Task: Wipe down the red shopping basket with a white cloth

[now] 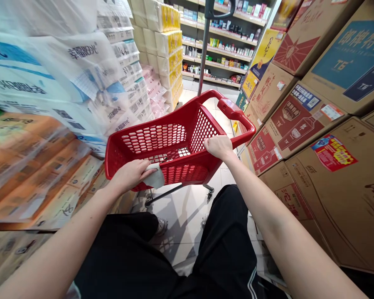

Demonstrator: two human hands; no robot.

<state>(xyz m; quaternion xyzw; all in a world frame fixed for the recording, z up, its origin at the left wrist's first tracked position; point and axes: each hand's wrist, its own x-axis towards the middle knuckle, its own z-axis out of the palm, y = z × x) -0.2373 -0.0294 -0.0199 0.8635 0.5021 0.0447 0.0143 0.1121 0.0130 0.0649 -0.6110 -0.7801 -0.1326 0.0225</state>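
Note:
A red plastic shopping cart [187, 169] with perforated sides stands sideways in front of me, its handle at the right. My left hand [131, 173] is closed on a pale grey cloth [155, 176], which lies over the cart's near rim and hangs down its outer side. At the handle end, my right hand [219, 147] is wrapped round the near rim, just below the red handle [233, 109]. The cart's basket appears to hold nothing. Its metal wheels rest on the tiled floor.
Wrapped paper packs [90, 70] are stacked close on the left. Tall cardboard cartons [327, 166] line the right side. A dark pole [203, 54] rises behind the cart. Farther back are shelves [221, 58] of small goods. My legs stand just behind the cart.

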